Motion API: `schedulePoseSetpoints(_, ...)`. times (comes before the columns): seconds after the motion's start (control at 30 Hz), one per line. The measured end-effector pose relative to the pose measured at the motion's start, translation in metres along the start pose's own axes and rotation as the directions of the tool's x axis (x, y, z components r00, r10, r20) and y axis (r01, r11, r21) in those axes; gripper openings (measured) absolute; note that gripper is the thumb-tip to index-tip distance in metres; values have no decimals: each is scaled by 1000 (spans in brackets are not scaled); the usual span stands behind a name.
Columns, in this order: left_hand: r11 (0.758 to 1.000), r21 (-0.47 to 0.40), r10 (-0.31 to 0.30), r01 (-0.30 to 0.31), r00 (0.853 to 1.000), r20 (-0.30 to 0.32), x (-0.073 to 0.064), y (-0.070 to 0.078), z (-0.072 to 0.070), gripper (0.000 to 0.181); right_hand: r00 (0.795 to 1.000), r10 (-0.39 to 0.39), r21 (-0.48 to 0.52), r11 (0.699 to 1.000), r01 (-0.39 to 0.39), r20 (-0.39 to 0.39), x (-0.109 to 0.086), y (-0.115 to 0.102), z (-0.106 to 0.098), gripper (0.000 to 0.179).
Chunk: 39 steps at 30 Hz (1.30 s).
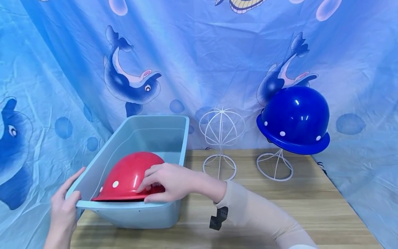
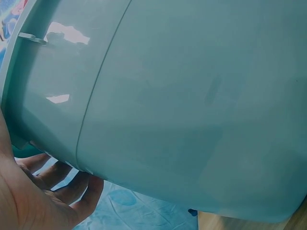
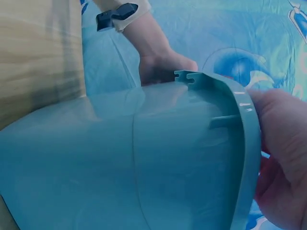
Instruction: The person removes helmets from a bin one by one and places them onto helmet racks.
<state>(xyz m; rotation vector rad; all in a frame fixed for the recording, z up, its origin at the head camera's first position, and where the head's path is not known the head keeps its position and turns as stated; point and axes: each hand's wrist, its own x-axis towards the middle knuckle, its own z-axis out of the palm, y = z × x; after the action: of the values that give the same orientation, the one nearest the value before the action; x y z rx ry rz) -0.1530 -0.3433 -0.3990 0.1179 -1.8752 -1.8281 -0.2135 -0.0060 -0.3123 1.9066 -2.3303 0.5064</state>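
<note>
A red hard hat with white studs sits brim down and slightly tilted inside a light blue plastic bin. My right hand holds the near right side of its brim, fingers curled over the shell and thumb low by the bin's near rim. At the bin's near left corner, my left hand grips the rim, the thumb on top. The left wrist view has the left hand with fingers bent against the bin's outer wall. Beyond the rim in the right wrist view, the right hand is partly cut off.
Right of the bin stands a bare white wire stand. A blue hard hat rests tilted on a second wire stand farther right. Everything stands on a wooden table, with a blue dolphin-print cloth hanging around it.
</note>
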Motion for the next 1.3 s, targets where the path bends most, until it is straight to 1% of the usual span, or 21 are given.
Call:
schedulePoseSetpoints(0.03,1000,2,5,-5,1000,-3,0,0,1,71,1000,5,-50,999,-4,6,0,-1,-2,33)
schedulePoseSetpoints(0.1,1000,2,9,-9,1000,-3,1,1,1,72,1000,18,-162,987,-16,9,-1,-3,-8,29)
schedulePoseSetpoints(0.2,1000,13,12,-12,1000,-16,1,2,3,72,997,73,-320,945,-66,9,-2,-2,-17,28)
schedulePoseSetpoints(0.23,1000,15,10,-9,1000,-24,0,2,3,72,996,92,-346,934,-85,4,-3,-1,-19,27)
schedulePoseSetpoints(0.3,1000,19,5,-4,999,-41,0,2,3,72,991,131,-354,927,-127,-13,-3,3,-21,27)
schedulePoseSetpoints(0.37,1000,10,5,-4,999,-46,0,2,2,72,985,167,-335,926,-174,-51,-3,8,-20,27)
schedulePoseSetpoints(0.43,1000,-4,8,-8,999,-37,0,2,1,71,974,198,-289,931,-222,-107,-3,15,-17,27)
schedulePoseSetpoints(0.57,1000,-7,15,-15,1000,-17,0,2,1,71,946,237,-219,933,-285,-220,-1,27,-12,25)
schedulePoseSetpoints(0.67,1000,-2,19,-19,1000,-19,0,3,3,72,923,264,-167,933,-318,-281,1,36,-11,25)
schedulePoseSetpoints(0.73,1000,-2,21,-21,1000,-21,0,3,3,72,902,298,-110,932,-346,-313,3,42,-10,23)
schedulePoseSetpoints(0.83,1000,-5,26,-26,1000,-17,0,2,3,72,859,371,-5,917,-399,-354,6,50,-9,27)
schedulePoseSetpoints(0.93,1000,5,29,-29,999,-19,0,3,3,73,816,417,69,902,-427,-400,9,56,-11,32)
schedulePoseSetpoints(1.0,1000,16,27,-27,999,-20,0,3,3,73,795,443,104,891,-442,-414,10,58,-15,29)
schedulePoseSetpoints(1.07,999,32,22,-21,999,-24,0,3,3,74,777,489,144,869,-474,-396,12,60,-19,21)
schedulePoseSetpoints(1.1,999,43,18,-17,999,-31,0,4,3,75,768,522,170,851,-497,-371,12,60,-22,19)
schedulePoseSetpoints(1.13,999,50,14,-13,999,-36,0,4,3,75,759,561,196,828,-526,-332,13,60,-24,20)
schedulePoseSetpoints(1.2,998,57,7,-4,999,-45,0,4,3,75,740,635,247,770,-588,-220,15,61,-28,32)
schedulePoseSetpoints(1.23,998,60,6,-3,999,-49,0,4,3,76,732,663,255,744,-618,-159,17,61,-31,35)
schedulePoseSetpoints(1.3,998,64,7,-4,999,-54,1,5,3,76,713,700,271,692,-669,-30,20,62,-35,31)
